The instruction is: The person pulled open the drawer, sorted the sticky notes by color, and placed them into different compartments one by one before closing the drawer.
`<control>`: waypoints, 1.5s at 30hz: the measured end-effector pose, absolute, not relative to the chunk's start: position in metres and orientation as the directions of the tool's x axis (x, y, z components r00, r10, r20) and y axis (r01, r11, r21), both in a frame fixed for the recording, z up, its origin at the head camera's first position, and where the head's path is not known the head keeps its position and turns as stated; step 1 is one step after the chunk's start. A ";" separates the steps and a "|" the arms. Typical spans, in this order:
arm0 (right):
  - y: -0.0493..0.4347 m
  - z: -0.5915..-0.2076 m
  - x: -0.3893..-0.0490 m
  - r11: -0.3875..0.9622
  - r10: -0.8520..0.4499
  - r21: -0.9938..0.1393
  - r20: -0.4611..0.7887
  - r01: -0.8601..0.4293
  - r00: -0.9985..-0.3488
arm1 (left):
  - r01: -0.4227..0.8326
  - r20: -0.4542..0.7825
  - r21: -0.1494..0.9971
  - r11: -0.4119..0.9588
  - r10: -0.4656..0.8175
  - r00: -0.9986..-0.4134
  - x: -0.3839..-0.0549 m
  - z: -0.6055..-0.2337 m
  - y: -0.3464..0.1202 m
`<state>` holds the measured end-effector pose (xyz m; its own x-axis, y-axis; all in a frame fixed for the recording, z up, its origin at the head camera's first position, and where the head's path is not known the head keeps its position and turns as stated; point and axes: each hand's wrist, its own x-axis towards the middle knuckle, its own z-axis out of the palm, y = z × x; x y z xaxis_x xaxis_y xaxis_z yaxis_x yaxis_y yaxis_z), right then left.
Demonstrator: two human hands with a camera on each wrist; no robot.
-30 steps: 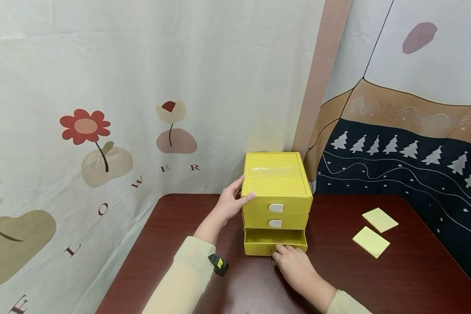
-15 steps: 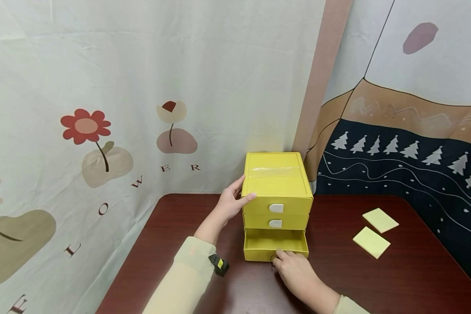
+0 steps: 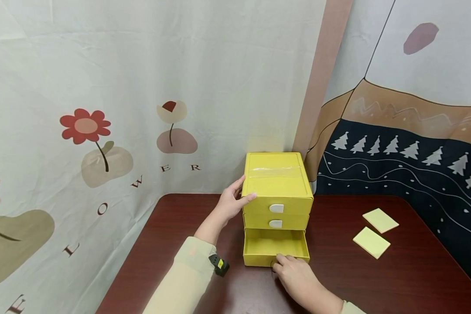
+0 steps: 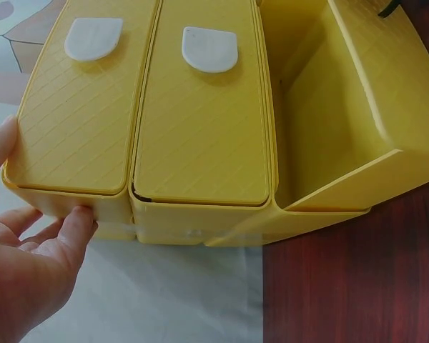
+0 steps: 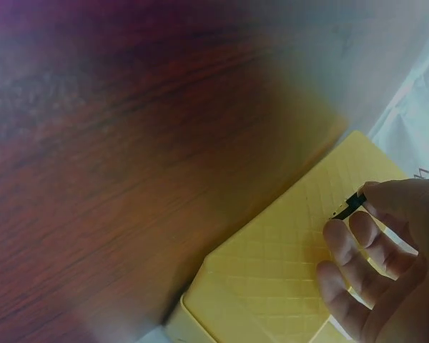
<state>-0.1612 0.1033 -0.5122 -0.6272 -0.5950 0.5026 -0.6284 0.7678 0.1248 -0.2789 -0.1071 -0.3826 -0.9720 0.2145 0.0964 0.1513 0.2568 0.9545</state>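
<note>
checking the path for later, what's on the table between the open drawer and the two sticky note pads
Nothing: in the head view only bare dark table shows between the open drawer and the pads.

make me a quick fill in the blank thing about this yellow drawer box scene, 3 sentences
1. Of the three drawers in the yellow drawer box, only the ____ one is pulled out.
2. The left hand rests on the box's ____ side, while the right hand grips the front of the open drawer.
3. On the dark red table, to the right of the box, lie ____ yellow sticky-note pads.

Missing words: bottom; left; two
</note>
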 end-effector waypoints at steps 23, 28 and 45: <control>0.104 -0.509 -0.152 0.738 -0.612 0.098 0.514 -0.668 -0.601 | 0.146 0.090 0.954 0.264 0.213 -0.973 -0.279 -0.382 -0.109; 0.104 -0.509 -0.151 0.736 -0.615 0.094 0.505 -0.670 -0.605 | 0.133 0.074 0.958 0.254 0.231 -0.970 -0.281 -0.381 -0.110; 0.108 -0.507 -0.148 0.716 -0.613 0.068 0.535 -0.694 -0.581 | 0.145 0.091 0.957 0.253 0.212 -0.973 -0.278 -0.382 -0.108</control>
